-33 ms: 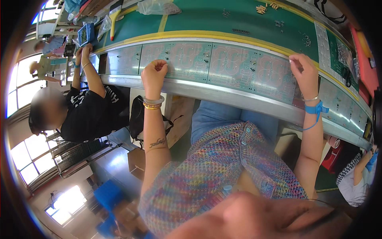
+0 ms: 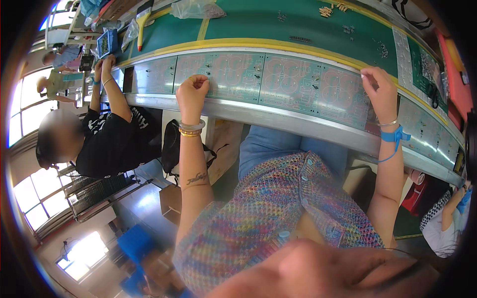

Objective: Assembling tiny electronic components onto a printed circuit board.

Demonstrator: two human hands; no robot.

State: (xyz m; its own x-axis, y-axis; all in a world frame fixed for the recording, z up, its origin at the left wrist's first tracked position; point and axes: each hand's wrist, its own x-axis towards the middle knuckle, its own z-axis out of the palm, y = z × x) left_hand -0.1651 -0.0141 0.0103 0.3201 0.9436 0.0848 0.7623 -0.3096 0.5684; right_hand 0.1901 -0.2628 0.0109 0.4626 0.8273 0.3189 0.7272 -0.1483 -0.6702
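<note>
A row of green circuit boards lies in a metal rail before me. My left hand (image 2: 192,95) is over the left circuit board (image 2: 233,74), thumb and forefinger pinched together; what is between them, if anything, is too small to make out. A few small dark upright parts stand on this board near the fingers. At the far end of the right circuit board (image 2: 298,84), by the yellow-edged rail, is my right hand (image 2: 380,92). Its fingers are curled in, and anything inside them is hidden. A blue wrist strap (image 2: 395,135) with a cord circles that wrist.
Beyond the rail, a green work surface (image 2: 248,27) holds tan cylindrical parts (image 2: 326,11), small metal parts (image 2: 383,49), a black strip (image 2: 300,38) and a plastic bag (image 2: 198,9). A brush (image 2: 143,22) and blue bin (image 2: 104,42) lie left, near a co-worker's hands (image 2: 105,64).
</note>
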